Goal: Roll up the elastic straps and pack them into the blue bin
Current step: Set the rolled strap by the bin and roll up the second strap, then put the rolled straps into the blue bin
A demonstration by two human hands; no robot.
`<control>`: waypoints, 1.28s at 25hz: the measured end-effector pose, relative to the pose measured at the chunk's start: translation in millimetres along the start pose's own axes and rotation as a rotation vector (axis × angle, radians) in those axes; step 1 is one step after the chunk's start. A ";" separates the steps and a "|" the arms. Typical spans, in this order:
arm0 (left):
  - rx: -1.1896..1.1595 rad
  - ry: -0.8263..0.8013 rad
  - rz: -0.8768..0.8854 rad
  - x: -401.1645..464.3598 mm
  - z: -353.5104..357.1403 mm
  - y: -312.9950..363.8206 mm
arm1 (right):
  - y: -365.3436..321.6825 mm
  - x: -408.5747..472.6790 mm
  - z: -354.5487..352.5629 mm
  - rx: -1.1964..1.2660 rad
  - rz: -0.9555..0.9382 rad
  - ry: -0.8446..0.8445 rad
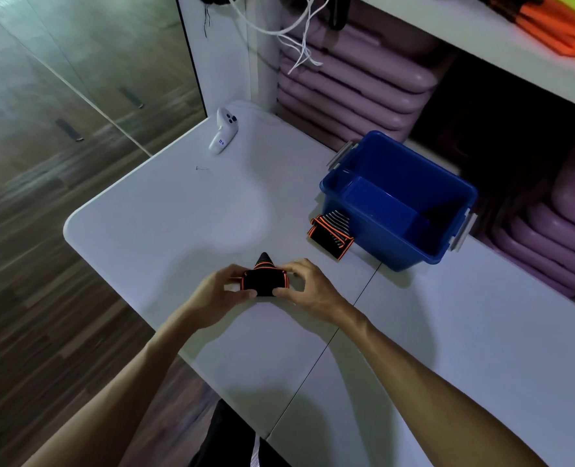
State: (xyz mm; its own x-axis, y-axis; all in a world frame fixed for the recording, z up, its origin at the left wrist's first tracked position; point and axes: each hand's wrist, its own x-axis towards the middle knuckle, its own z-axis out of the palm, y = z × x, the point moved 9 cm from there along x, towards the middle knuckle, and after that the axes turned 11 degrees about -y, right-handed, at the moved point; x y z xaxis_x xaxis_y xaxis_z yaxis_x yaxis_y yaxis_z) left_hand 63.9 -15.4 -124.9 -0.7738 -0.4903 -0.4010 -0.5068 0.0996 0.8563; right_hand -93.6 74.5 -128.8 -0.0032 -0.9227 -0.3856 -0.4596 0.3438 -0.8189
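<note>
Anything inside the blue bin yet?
The blue bin shows only bare floor. Its near wall hides the closest strip. One strap lies outside, against it.

Dim indoor light with a cool bluish cast falls on the white plastic folding table [185,210], where a soft bright patch sits near the centre. Both bare forearms throw broad, soft-edged shadows toward the near edge of the table. The deep blue plastic bin [411,237] is dark on its near inner wall. The brown wood-plank floor [43,230] at left is smeared with motion blur (plank lines streak diagonally). Wide-angle distortion bends the shelves and table edges, and the corners soften noticeably.
</note>
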 end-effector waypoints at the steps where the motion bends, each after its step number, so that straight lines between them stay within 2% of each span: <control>1: 0.007 -0.006 0.016 -1.1 5.3 4.5 | -1.4 -9.2 0.9 0.029 -0.005 0.005; 3: 0.063 -0.028 0.084 -2.6 18.7 20.2 | 2.1 -30.8 0.3 0.113 0.006 0.025; 7: 0.215 -0.088 0.310 1.9 44.3 79.2 | 4.9 -79.3 -29.6 0.229 0.003 0.190; 11: 0.422 -0.093 0.567 21.7 57.2 153.6 | -3.4 -108.9 -79.8 0.120 -0.019 0.346; 15: 0.493 -0.111 0.682 55.2 56.9 212.9 | -22.6 -124.4 -141.7 -0.049 -0.079 0.591; 18: 0.563 -0.089 0.799 90.1 40.0 238.6 | -28.2 -116.2 -175.7 -0.105 -0.026 0.686; 19: 0.627 -0.058 0.808 106.7 32.3 241.9 | -27.3 -111.1 -185.4 -0.131 0.004 0.705; 21: 0.743 -0.033 0.708 148.2 16.0 242.0 | -23.0 -95.2 -205.9 -0.190 0.076 0.743; 24: 0.827 -0.084 0.549 204.7 6.1 229.6 | -7.5 -62.3 -232.6 -0.197 0.184 0.792; 32: 0.779 -0.202 0.604 243.7 19.2 200.9 | 50.4 29.9 -252.9 -0.324 0.397 0.587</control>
State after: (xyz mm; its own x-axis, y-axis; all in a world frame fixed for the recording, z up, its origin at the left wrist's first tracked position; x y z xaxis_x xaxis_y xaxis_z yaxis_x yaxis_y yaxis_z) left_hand -233.8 -98.3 -56.9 -0.9966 -0.0218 -0.0796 -0.0596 0.8572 0.5115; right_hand -341.4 20.1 -74.2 -0.6499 -0.7138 -0.2611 -0.5623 0.6827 -0.4667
